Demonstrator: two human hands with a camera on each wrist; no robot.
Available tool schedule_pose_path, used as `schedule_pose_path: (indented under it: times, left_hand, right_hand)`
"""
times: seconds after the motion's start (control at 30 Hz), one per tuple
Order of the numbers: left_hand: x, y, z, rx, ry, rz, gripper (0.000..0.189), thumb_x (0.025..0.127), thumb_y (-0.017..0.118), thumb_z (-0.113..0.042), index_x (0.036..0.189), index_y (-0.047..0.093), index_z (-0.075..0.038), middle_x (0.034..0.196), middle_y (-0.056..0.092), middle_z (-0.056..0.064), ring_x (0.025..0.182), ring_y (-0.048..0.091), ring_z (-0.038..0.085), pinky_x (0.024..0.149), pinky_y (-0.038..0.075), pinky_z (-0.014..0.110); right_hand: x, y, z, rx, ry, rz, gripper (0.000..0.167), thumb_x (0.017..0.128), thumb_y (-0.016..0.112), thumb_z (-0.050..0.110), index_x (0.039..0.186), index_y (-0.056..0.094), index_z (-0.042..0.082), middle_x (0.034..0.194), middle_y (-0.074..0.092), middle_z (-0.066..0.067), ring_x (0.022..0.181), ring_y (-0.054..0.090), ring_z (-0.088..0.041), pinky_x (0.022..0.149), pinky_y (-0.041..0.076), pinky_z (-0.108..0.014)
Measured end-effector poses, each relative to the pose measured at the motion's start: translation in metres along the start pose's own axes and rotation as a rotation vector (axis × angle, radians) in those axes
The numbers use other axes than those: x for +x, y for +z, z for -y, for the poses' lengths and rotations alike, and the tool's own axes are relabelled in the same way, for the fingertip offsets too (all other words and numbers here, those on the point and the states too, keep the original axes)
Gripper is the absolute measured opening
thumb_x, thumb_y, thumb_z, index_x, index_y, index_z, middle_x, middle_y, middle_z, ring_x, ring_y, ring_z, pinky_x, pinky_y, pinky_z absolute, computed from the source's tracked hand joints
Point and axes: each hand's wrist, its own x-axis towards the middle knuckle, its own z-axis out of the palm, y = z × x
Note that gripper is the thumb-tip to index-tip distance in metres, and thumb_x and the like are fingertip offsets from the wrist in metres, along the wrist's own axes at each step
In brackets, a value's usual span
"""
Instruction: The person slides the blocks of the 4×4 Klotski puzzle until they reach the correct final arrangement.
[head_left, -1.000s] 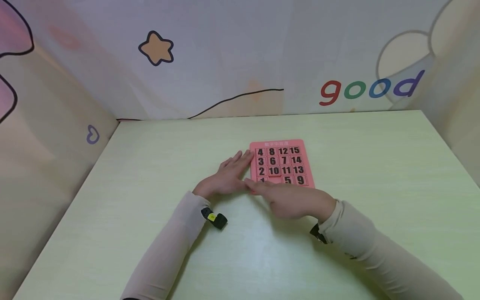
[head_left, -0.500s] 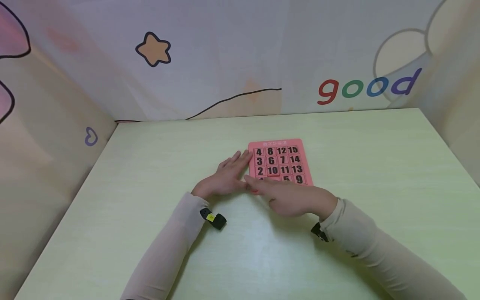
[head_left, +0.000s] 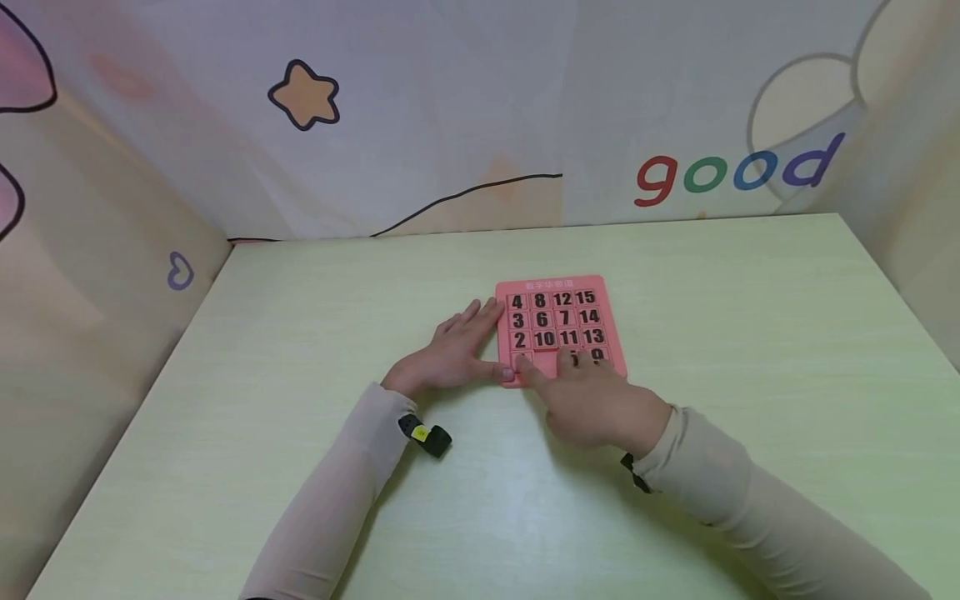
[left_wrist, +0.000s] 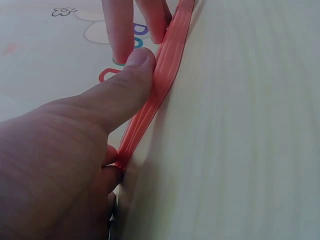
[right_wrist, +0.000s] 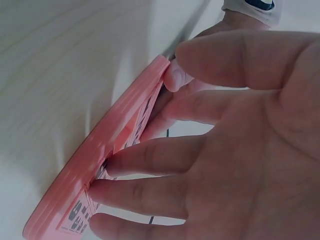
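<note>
A pink number sliding puzzle point(head_left: 558, 325) lies flat on the table, black digits on its tiles. Along its left edge my left hand point(head_left: 450, 354) rests with straight, spread fingers, and its thumb point(left_wrist: 132, 75) touches the near left corner. My right hand point(head_left: 592, 400) reaches over the near edge. Its index fingertip covers the bottom-left tile, while other fingertips lie over the bottom tiles 5 and 9. Between them a bare slot point(head_left: 547, 362) shows in the bottom row. In the right wrist view, the straight fingers point(right_wrist: 150, 155) touch the puzzle's face.
A pale green table point(head_left: 315, 300) surrounds the puzzle. Behind it rises a printed wall point(head_left: 450, 108) with a star and the word "good". Side walls stand left and right. Black straps point(head_left: 426, 435) sit at both sleeve cuffs.
My right hand's fingers have spread from the near left corner onto the bottom-row tiles, uncovering the left thumb. The left hand stays in place; the tiles that show keep their order.
</note>
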Motion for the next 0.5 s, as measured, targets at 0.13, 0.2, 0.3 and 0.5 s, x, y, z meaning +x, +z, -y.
schedule_pose_path:
  times: [0.13, 0.2, 0.3, 0.5]
  left_hand:
    - [-0.0007, -0.0001, -0.0004, 0.003, 0.0, 0.002, 0.105, 0.09, 0.069, -0.057, 0.164, 0.004, -0.022, 0.169, -0.001, -0.005, 0.152, -0.012, 0.013, 0.121, -0.005, 0.038]
    - [-0.0011, -0.0002, -0.0004, -0.001, 0.002, 0.003, 0.105, 0.09, 0.068, -0.058, 0.164, 0.004, -0.022, 0.169, -0.001, -0.005, 0.152, -0.012, 0.013, 0.121, -0.005, 0.038]
    - [-0.0014, -0.0006, -0.0004, 0.004, 0.013, 0.0, 0.104, 0.091, 0.066, -0.059, 0.164, 0.004, -0.021, 0.169, -0.001, -0.004, 0.152, -0.013, 0.014, 0.121, -0.005, 0.038]
    - [-0.0011, -0.0004, 0.0013, 0.031, 0.04, -0.009, 0.096, 0.096, 0.063, -0.051, 0.164, 0.004, -0.017, 0.169, -0.001, 0.0, 0.153, -0.012, 0.017, 0.121, -0.006, 0.039]
  right_hand:
    - [0.0021, 0.0024, 0.0025, -0.006, -0.001, 0.003, 0.067, 0.104, 0.049, 0.019, 0.163, 0.02, 0.021, 0.157, 0.015, -0.04, 0.144, 0.014, -0.058, 0.115, 0.016, -0.067]
    - [0.0022, 0.0033, 0.0032, -0.01, -0.008, -0.002, 0.066, 0.105, 0.048, 0.019, 0.164, 0.019, 0.022, 0.157, 0.015, -0.039, 0.144, 0.013, -0.057, 0.116, 0.015, -0.065]
    - [0.0018, 0.004, 0.0036, -0.012, -0.04, -0.015, 0.065, 0.105, 0.046, 0.018, 0.164, 0.017, 0.023, 0.157, 0.016, -0.039, 0.145, 0.014, -0.057, 0.117, 0.015, -0.062]
    - [0.0047, 0.0046, 0.0034, -0.004, -0.164, -0.04, 0.064, 0.105, 0.043, 0.013, 0.164, 0.019, 0.022, 0.159, 0.021, -0.033, 0.145, 0.019, -0.052, 0.116, 0.017, -0.063]
